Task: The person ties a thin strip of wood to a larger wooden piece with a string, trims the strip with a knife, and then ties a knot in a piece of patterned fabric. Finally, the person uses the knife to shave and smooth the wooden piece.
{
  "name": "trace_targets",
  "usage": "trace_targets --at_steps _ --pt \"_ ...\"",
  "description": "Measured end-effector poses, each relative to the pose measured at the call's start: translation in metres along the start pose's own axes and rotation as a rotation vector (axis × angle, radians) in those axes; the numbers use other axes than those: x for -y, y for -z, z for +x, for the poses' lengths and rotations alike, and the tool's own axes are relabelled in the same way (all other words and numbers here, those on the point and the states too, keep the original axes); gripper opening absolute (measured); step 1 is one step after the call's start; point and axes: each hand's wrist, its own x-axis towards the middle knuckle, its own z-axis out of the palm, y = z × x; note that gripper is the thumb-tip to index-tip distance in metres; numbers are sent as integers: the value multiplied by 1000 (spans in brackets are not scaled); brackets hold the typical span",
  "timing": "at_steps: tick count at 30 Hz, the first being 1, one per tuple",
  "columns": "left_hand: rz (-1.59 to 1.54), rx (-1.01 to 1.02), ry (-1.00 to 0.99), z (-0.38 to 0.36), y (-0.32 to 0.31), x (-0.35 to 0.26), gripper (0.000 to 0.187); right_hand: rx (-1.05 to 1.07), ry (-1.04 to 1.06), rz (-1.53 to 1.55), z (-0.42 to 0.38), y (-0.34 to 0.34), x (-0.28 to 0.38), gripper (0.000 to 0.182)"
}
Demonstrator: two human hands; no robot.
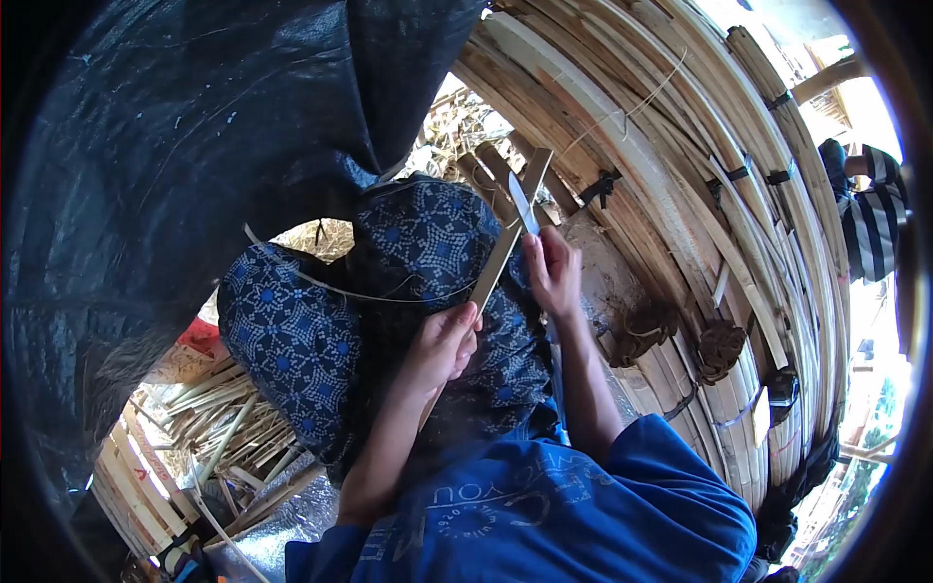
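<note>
Head view: gripping a flat tan wooden strip (497, 262) in the left hand (447, 342), a silver-bladed knife (522, 204) in the right hand (555, 267); apparently mid-cut, with remaining work unclear.

Ground (424, 158) littered with straw (465, 124) and loose pale strips (225, 413)
</note>
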Motion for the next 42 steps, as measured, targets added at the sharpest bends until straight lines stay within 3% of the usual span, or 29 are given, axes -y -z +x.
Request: trace_targets --at_steps 1,3,6,10,11,14,15,17,19,21,23,25,26,29,42 --pt "-18 20 -3 1 0 0 30 22 6 -96 4 9 1 24" --pt "-10 17 -4 0 -2 -1 30 46 123 -181 11 19 -6 19" --pt "45 -25 -32 0 -6 1 29 -3 271 -190 19 19 -10 28" --pt "82 -57 -49 2 -6 0 30 31 1 -11 8 -1 -13 36" --pt "96 -71 -48 3 -7 -1 30 -16 -118 285 3 -14 -8 42" --pt "36 -62 -9 3 -4 -2 31 135 -548 936 -4 -13 8 48" --pt "41 -59 -5 2 -4 -1 31 128 -550 938 -3 -8 11 48" --pt "48 -36 -24 1 -4 0 32 383 -818 1590 5 8 9 44" --pt "43 -32 -9 2 -3 -2 32 404 -763 1534 9 14 10 41" --pt "25 -43 7 2 -4 -2 32 259 -567 783 8 16 18 41" --pt "51 -43 -14 0 -6 -3 31 96 -92 108 8 12 1 33" --pt "54 -52 -18 1 -4 0 32 49 -38 -125 8 16 15 27" --pt "52 -42 -19 0 -5 -1 32 -31 -48 -43 8 10 13 26" --pt "59 -42 -14 3 -2 2 31 39 -17 -188 9 10 14 20" --pt "65 -43 -43 3 -3 2 30 58 105 -258 17 14 -3 19"
